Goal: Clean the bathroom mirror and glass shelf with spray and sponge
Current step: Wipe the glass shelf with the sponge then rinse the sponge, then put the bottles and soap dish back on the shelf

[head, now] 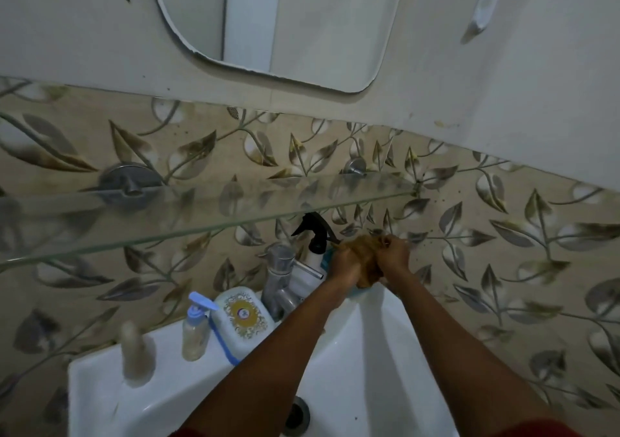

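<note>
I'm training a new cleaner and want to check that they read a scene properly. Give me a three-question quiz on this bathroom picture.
1. True or false: both hands grip the brown sponge over the sink.
2. Where is the spray bottle? A) on the glass shelf B) behind the tap, under the shelf C) in the left hand
3. Fill in: the glass shelf holds ____ items.

Key
1. True; the left hand and right hand close around it.
2. B; it stands behind the tap.
3. No.
</note>
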The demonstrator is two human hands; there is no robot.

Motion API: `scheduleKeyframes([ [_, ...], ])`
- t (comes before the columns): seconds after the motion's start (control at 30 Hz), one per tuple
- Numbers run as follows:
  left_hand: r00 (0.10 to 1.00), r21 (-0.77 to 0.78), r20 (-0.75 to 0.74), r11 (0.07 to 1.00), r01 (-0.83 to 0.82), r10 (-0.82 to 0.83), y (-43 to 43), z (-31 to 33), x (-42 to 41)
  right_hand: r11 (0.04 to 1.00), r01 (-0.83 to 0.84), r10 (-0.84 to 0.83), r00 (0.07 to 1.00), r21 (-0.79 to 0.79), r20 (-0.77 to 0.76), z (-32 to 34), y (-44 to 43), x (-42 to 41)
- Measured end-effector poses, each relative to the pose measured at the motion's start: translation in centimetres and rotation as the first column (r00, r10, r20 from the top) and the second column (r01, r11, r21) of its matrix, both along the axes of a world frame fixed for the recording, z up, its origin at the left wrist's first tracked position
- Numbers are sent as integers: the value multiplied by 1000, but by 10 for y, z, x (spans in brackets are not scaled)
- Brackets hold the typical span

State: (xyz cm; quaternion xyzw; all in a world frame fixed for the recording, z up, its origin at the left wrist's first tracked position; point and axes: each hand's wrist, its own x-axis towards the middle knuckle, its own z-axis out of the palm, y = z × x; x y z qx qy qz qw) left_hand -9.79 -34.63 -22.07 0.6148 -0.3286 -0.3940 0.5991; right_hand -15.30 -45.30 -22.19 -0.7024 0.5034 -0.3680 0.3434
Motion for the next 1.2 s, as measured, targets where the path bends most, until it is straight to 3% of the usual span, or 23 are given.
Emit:
scheduleKeyframes([
  [0.13,999,46,11,998,-34,33,-21,-22,7,997,-75,74,997,-27,-38,-12,-5,6],
  [0.27,974,-2,220,998,-55,54,-36,-40,6,985,-156,145,980,-73,-137,-14,-6,1],
  [0.37,944,15,330,999,-41,34,-40,-44,2,990,-134,120,967,-47,-224,-8,-6,-5],
  [0.43,919,4,394,1000,4,-5,-25,-36,-11,984,-128,89,956,-125,-280,-5,3,-12],
  [0.57,868,-124,496,989,78,-6,45,-5,-46,967,-129,105,987,-222,-118,5,49,-35],
  [0.7,921,-163,388,986,47,21,138,3,-57,981,-70,79,996,-179,39,5,113,-66],
  [0.87,933,-94,238,962,-255,271,252,-9,-34,967,-238,246,966,-86,86,-1,196,-82],
  [0.97,853,-28,276,891,-453,442,305,-30,-6,938,-346,345,935,4,78,-7,223,-73],
  [1.07,718,-24,342,770,-638,606,331,-49,21,894,-442,439,897,72,45,-13,247,-52],
  [1.2,637,0,411,698,-716,653,330,-54,55,844,-527,527,849,101,32,-11,267,-16],
])
